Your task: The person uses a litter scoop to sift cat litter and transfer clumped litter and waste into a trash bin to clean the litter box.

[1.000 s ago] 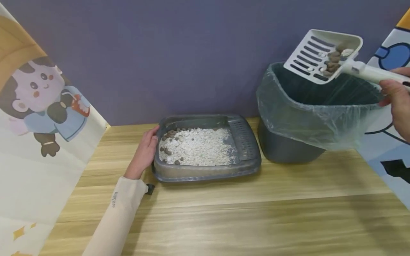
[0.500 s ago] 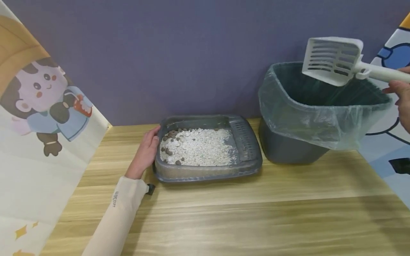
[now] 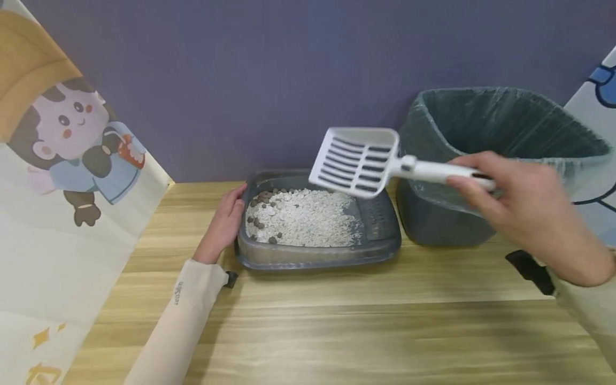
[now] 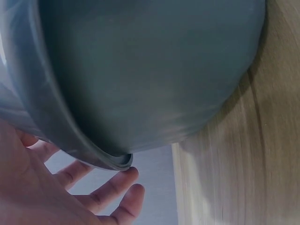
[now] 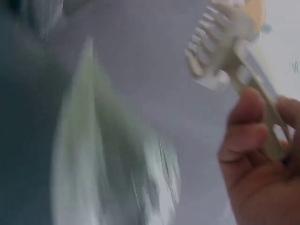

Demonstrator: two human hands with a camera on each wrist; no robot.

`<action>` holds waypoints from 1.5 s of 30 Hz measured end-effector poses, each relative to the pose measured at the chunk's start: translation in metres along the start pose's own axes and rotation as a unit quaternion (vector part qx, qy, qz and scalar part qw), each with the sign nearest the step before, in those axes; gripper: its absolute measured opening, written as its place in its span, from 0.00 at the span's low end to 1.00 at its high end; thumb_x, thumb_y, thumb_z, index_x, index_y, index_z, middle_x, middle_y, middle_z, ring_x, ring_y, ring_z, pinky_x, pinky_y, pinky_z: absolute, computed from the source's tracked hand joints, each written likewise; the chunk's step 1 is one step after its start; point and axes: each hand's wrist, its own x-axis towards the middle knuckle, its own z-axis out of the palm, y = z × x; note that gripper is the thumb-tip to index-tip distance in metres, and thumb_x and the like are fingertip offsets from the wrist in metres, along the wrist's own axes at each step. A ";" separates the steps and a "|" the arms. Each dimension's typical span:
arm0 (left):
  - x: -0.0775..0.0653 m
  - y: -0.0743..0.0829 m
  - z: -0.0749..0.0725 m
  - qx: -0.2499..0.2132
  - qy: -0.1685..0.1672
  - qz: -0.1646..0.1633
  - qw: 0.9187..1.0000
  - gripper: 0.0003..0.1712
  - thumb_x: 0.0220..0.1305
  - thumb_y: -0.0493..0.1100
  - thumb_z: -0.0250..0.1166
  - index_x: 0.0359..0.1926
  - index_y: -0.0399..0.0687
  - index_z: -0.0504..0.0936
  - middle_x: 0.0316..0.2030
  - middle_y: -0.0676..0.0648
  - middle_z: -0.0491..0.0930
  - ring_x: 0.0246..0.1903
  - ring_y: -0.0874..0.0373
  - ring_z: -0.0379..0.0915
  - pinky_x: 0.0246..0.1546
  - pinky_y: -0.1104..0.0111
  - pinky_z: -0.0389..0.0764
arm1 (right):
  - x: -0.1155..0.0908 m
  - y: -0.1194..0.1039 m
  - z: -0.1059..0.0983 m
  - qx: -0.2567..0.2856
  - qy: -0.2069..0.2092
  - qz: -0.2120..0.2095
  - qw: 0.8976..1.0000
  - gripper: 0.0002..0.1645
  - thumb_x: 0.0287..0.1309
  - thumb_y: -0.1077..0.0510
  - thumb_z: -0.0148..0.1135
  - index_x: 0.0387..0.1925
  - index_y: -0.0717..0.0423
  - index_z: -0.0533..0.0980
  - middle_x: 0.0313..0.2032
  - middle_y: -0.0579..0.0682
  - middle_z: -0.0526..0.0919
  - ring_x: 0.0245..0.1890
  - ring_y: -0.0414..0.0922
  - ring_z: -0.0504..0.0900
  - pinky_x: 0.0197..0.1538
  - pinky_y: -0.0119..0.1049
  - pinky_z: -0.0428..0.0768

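Note:
My right hand grips the handle of a white slotted litter scoop, raised over the right part of a grey litter box. The scoop's pan shows no clumps. In the right wrist view, blurred, my fingers curl round that handle. Pale litter fills much of the box, with brown clumps along its left side. My left hand rests at the box's left edge. The left wrist view shows its relaxed fingers spread against the rim.
Right of the box stands a grey trash bin, lined with a translucent green bag folded over its rim. A purple wall rises behind the wooden table, with cartoon-printed panels at the sides.
The scoop first held brown clumps above the bin; half a second later none show in it. My right hand has since carried it left over the box. My left hand stays at the box's edge.

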 end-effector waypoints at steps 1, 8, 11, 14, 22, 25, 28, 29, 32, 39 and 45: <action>0.001 0.001 0.000 -0.002 -0.001 -0.001 1.000 0.27 0.75 0.45 0.38 0.72 0.45 0.56 0.66 0.36 0.56 0.65 0.41 0.52 0.64 0.46 0.52 | 0.003 -0.005 0.009 -0.005 -0.039 -0.013 0.999 0.14 0.60 0.55 0.62 0.47 0.55 0.78 0.17 0.43 0.71 0.11 0.33 0.59 0.15 0.30 0.57; 0.007 0.008 0.007 -0.010 -0.011 0.003 1.000 0.27 0.75 0.45 0.38 0.72 0.45 0.56 0.65 0.36 0.57 0.64 0.41 0.53 0.64 0.48 0.54 | 0.020 -0.009 0.079 0.088 -0.249 0.002 0.965 0.17 0.65 0.49 0.57 0.45 0.57 0.78 0.29 0.46 0.82 0.22 0.39 0.78 0.24 0.35 0.74; 0.008 0.011 0.010 -0.011 -0.009 0.007 1.000 0.27 0.75 0.43 0.38 0.71 0.44 0.57 0.64 0.36 0.58 0.64 0.42 0.54 0.64 0.49 0.54 | 0.024 -0.010 0.101 0.114 -0.291 0.013 0.950 0.18 0.65 0.49 0.56 0.46 0.58 0.78 0.32 0.48 0.84 0.28 0.41 0.83 0.27 0.36 0.76; 0.007 0.013 0.011 -0.015 -0.007 0.008 1.000 0.27 0.75 0.43 0.39 0.71 0.44 0.57 0.64 0.37 0.59 0.63 0.43 0.55 0.64 0.50 0.55 | 0.027 -0.019 0.116 0.117 -0.312 0.014 0.943 0.18 0.64 0.50 0.57 0.47 0.58 0.79 0.32 0.47 0.84 0.29 0.40 0.83 0.33 0.39 0.80; 0.004 0.012 0.009 -0.012 0.000 0.003 1.000 0.27 0.75 0.45 0.38 0.71 0.46 0.57 0.65 0.39 0.58 0.64 0.44 0.55 0.64 0.49 0.55 | 0.032 -0.051 0.143 0.112 -0.334 -0.010 0.936 0.17 0.66 0.49 0.54 0.39 0.57 0.81 0.19 0.40 0.75 0.16 0.34 0.72 0.32 0.39 0.78; 0.004 0.013 0.008 -0.013 0.001 0.000 1.000 0.27 0.75 0.45 0.39 0.71 0.46 0.57 0.65 0.38 0.59 0.64 0.44 0.55 0.64 0.48 0.55 | 0.034 -0.056 0.144 0.109 -0.346 -0.006 0.932 0.14 0.67 0.49 0.54 0.33 0.53 0.80 0.17 0.40 0.72 0.15 0.35 0.70 0.28 0.36 0.74; 0.005 0.014 0.007 -0.013 0.002 -0.004 1.000 0.27 0.74 0.44 0.39 0.71 0.47 0.57 0.65 0.38 0.59 0.64 0.44 0.55 0.64 0.49 0.56 | 0.037 -0.057 0.140 0.100 -0.351 0.001 0.931 0.13 0.65 0.51 0.57 0.26 0.50 0.78 0.13 0.42 0.69 0.12 0.38 0.67 0.25 0.35 0.71; 0.004 0.014 0.007 -0.012 0.002 -0.005 1.000 0.27 0.74 0.44 0.39 0.71 0.47 0.57 0.65 0.39 0.59 0.64 0.44 0.55 0.64 0.49 0.56 | 0.039 -0.057 0.138 0.095 -0.352 0.003 0.931 0.14 0.65 0.51 0.57 0.24 0.49 0.77 0.12 0.43 0.67 0.11 0.39 0.65 0.24 0.35 0.69; 0.004 0.013 0.005 -0.009 0.005 -0.009 1.000 0.27 0.74 0.44 0.39 0.71 0.47 0.57 0.65 0.39 0.58 0.64 0.45 0.55 0.64 0.49 0.55 | 0.042 -0.059 0.135 0.079 -0.356 0.000 0.931 0.16 0.64 0.52 0.58 0.20 0.47 0.75 0.11 0.43 0.65 0.10 0.39 0.63 0.22 0.34 0.67; 0.003 0.009 0.003 -0.006 0.011 -0.005 1.000 0.27 0.74 0.44 0.39 0.71 0.46 0.58 0.65 0.39 0.60 0.64 0.45 0.56 0.64 0.50 0.56 | 0.051 -0.071 0.127 0.058 -0.386 0.006 0.920 0.16 0.65 0.52 0.57 0.20 0.47 0.77 0.12 0.43 0.67 0.10 0.39 0.64 0.20 0.34 0.65; 0.002 0.007 -0.001 -0.008 0.016 -0.009 1.000 0.26 0.74 0.42 0.40 0.70 0.44 0.59 0.63 0.38 0.61 0.63 0.44 0.56 0.64 0.51 0.56 | 0.059 -0.077 0.126 0.038 -0.405 0.012 0.914 0.17 0.64 0.52 0.58 0.18 0.47 0.75 0.13 0.44 0.67 0.12 0.40 0.64 0.20 0.34 0.64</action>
